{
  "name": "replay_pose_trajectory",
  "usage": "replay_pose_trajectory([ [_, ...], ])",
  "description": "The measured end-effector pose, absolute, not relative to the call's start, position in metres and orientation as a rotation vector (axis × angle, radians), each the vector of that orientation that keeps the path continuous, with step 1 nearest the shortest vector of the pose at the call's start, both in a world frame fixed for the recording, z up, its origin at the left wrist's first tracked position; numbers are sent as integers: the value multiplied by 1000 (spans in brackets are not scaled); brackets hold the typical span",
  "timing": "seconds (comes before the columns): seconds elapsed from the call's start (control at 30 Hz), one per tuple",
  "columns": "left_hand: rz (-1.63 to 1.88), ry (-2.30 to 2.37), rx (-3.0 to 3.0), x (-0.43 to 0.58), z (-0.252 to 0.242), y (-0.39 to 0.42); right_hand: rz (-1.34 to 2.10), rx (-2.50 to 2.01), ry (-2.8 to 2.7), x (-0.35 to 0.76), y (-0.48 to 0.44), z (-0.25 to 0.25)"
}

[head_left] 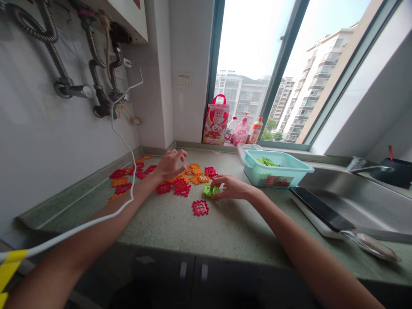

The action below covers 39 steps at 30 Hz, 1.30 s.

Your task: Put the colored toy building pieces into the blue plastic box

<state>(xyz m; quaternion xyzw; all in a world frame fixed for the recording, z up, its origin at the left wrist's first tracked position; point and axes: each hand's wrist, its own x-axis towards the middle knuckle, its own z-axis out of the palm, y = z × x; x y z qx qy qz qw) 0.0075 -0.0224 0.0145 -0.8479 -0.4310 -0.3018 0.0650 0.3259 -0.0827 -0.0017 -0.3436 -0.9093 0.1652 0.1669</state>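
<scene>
Several flat red and orange plastic puzzle tiles (180, 185) lie scattered on the grey-green counter (180, 223). My left hand (170, 164) hovers over the orange tiles with its fingers spread, touching or nearly touching them. My right hand (232, 187) pinches a green tile (210, 190) that rests on the counter. A single red tile (200, 207) lies apart, nearer to me. A turquoise plastic tub (277, 171) holding green tiles stands just right of my right hand.
A steel sink (350, 198) lies at the right with a dark tablet (322, 209) on a white board at its edge. Bottles and a red-white bag (216, 121) stand on the window sill. A white cable (122, 171) hangs across the left. Pipes run along the wall.
</scene>
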Motion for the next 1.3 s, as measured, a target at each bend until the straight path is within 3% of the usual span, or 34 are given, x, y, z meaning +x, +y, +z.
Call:
replay_pose_trajectory([
  [0.5,-733,-1512,-2247,-17,-10,5,491,-1083,-2576,324,-77,-9],
  [0.8,-804,-1504,-2222,-13,-11,2,73,-1067,-2406,350,-78,21],
  [1.03,-821,-1497,-2205,-15,-17,8,-651,-1878,-1519,461,-77,62],
  [1.3,-795,-1556,-2236,-14,-18,8,-499,-2174,-1172,517,-86,57],
])
